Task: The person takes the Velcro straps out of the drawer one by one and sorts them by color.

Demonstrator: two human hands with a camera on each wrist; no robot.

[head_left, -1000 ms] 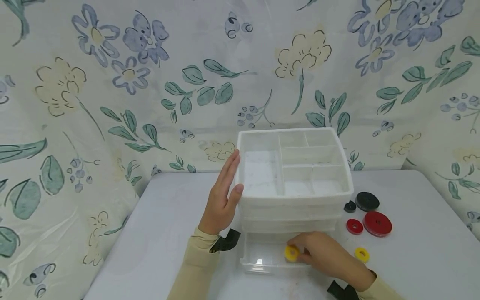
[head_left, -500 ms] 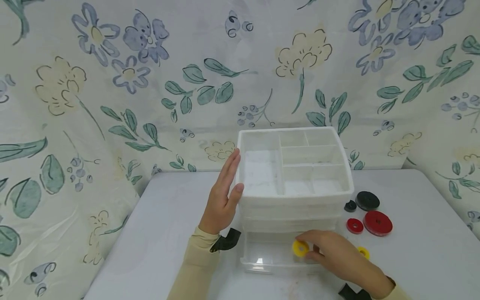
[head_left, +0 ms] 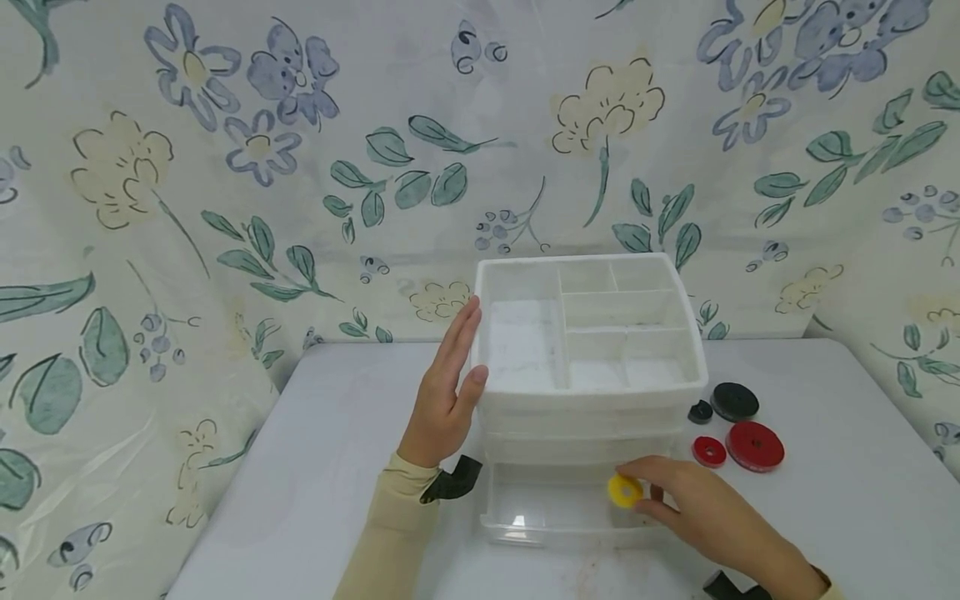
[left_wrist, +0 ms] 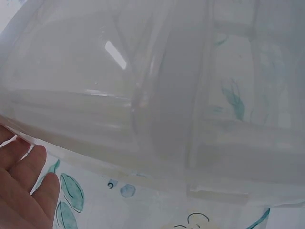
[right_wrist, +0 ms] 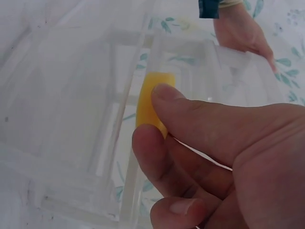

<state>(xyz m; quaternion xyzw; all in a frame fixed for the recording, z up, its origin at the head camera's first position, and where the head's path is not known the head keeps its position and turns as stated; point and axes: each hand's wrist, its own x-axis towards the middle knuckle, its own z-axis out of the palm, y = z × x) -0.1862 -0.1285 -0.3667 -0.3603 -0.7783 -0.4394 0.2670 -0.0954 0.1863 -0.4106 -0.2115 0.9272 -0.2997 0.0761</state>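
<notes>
My right hand (head_left: 693, 504) pinches a small yellow ring (head_left: 617, 487) between thumb and fingers. In the right wrist view the ring (right_wrist: 153, 81) shows edge-on between the fingertips. It overlaps the right part of a pulled-out clear drawer (head_left: 517, 533) at the bottom of a white plastic drawer organizer (head_left: 592, 406). Fingers straight, my left hand (head_left: 442, 408) rests along the organizer's left side. The left wrist view shows that hand (left_wrist: 28, 176) at the edge of the cloudy plastic wall (left_wrist: 71, 67).
Right of the organizer lie a large black disc (head_left: 735, 402), a small black piece (head_left: 701, 412), a large red disc (head_left: 755, 447) and a small red ring (head_left: 708, 452). The organizer's divided top tray (head_left: 630, 312) is uncovered. Flower-patterned cloth (head_left: 420, 100) hangs behind the white table (head_left: 337, 433).
The right hand has moved to the right with the yellow ring, from the drawer's middle toward its right side. It now covers a second yellow ring on the table. The left hand stays put.
</notes>
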